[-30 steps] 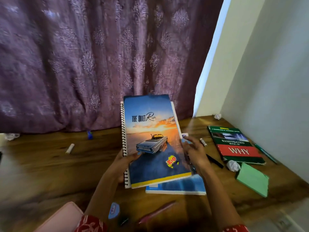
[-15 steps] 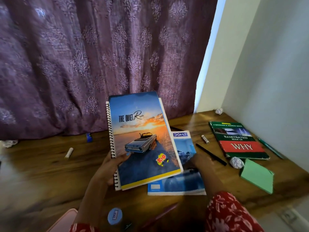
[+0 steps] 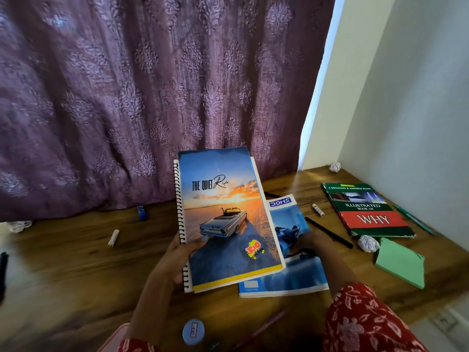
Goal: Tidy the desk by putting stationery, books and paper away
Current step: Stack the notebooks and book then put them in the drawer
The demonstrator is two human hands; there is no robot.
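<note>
- Two notebooks are in play: the spiral notebook (image 3: 228, 219) with the car-and-sunset cover is lifted clear of the desk (image 3: 63, 262) and tilted up toward the camera, while the blue DOMS notebook (image 3: 289, 250) lies flat on the wood, partly under the raised one's right edge; the raised one looks set to be stacked with the flat one, though that is a judgement.
- The left hand (image 3: 182, 255) grips the spiral notebook at its lower left, by the wire binding; the thumb lies across the front cover and the other fingers are hidden behind it, closed on the book; a grip near the spine lets one hand carry the whole book.
- The right hand (image 3: 307, 243) rests palm down on the DOMS notebook's cover, fingers curled and blurred; whether it pinches the cover or only presses on it cannot be told.
- Both forearms reach forward from the bottom of the view; the right one wears a red floral sleeve (image 3: 365, 318).
- Much else waits on the desk: the green "WHY" book (image 3: 368, 212) by the wall, a green paper pad (image 3: 401, 262) just in front of it, a crumpled paper ball (image 3: 368, 243) between them, and a black pen (image 3: 328, 232) just right of the DOMS notebook.
</note>
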